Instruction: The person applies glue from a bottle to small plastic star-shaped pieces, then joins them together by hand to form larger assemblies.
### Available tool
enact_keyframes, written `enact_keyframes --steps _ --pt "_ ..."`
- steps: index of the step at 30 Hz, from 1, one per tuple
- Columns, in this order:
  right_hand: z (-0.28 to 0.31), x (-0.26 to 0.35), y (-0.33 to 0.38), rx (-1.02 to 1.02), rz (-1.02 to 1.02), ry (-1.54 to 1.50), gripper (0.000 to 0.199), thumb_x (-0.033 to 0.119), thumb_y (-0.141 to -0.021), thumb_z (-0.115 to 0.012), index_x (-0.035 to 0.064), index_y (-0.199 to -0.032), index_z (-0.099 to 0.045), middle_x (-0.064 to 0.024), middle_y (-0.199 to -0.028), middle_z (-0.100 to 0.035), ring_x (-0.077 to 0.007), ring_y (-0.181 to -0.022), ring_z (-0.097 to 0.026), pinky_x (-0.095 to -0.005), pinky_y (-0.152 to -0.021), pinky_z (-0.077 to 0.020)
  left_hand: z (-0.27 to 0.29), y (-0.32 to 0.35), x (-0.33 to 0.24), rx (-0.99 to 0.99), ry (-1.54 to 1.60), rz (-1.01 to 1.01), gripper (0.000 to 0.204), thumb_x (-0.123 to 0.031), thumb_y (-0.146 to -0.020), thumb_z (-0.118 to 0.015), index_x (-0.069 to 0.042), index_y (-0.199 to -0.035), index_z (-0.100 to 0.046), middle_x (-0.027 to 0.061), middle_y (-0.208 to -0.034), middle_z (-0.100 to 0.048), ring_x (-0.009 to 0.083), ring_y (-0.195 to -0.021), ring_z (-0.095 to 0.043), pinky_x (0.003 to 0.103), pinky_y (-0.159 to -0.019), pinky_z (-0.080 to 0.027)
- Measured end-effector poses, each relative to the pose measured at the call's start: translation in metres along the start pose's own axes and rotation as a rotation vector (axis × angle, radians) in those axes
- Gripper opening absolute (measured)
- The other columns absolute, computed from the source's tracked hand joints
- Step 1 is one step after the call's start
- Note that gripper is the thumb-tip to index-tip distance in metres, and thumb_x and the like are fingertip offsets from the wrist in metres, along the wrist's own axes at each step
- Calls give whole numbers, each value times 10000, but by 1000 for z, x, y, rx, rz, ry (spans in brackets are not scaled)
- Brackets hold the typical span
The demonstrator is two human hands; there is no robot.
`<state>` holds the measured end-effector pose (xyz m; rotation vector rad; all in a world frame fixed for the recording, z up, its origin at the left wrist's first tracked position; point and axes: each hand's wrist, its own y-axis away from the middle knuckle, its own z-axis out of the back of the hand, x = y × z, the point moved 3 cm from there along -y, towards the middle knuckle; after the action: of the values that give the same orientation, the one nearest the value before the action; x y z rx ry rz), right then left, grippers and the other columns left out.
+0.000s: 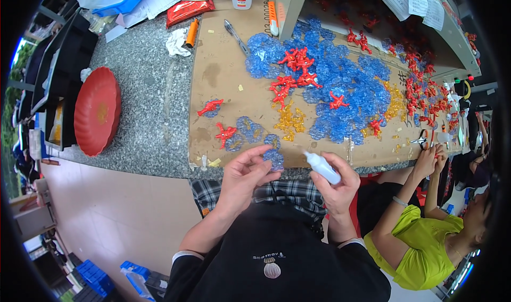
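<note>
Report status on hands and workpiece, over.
Left hand pinching translucent blue piece. Right hand gripping white bottle, nozzle apart from piece. Red figures scattered beyond on cardboard.

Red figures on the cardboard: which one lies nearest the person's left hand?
The red figure at the front left of the cardboard; the other left-side figure lies behind it, farther from the left hand, the rest farther right.

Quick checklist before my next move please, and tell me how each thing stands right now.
1. Blue piece held in left hand: ok, at the fingers.
2. White bottle held in right hand: ok.
3. Nozzle apart from that piece: ok, a gap shows.
4. Enough liquid inside the bottle: cannot tell.
5. Scissors away from your hands: ok, far right, near the co-worker's hands.
</note>
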<state>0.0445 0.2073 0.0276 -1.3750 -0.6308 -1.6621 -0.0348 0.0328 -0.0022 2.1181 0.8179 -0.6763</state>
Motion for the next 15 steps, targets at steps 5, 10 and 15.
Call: enact_keyframes --steps 5,10,15 --pt "-10 -3 -16 17 160 262 315 10 -679 -713 5 -983 -629 -106 -924 -642 -255 -902 -587 -336 -790 -459 5 4 4 -7 -25 26 310 24 -872 -548 28 -1181 -524 35 -858 -561 194 -849 -647 313 -797 -568" --pt "-25 -19 -15 1 123 233 337 21 -681 -727 8 -1002 -624 -112 -949 -647 -251 -885 -597 -322 -782 -464 3 4 10 8 -41 44 298 23 -868 -554 31 -1166 -535 30 -860 -558 199 -851 -646 322 -800 -568" --pt "-17 -19 -18 1 111 203 310 33 -720 -705 8 -1016 -617 -116 -926 -643 -256 -832 -592 -331 -749 -468 4 6 12 -8 -45 44 291 22 -868 -547 23 -1159 -541 34 -837 -579 197 -826 -650 333 -764 -577"
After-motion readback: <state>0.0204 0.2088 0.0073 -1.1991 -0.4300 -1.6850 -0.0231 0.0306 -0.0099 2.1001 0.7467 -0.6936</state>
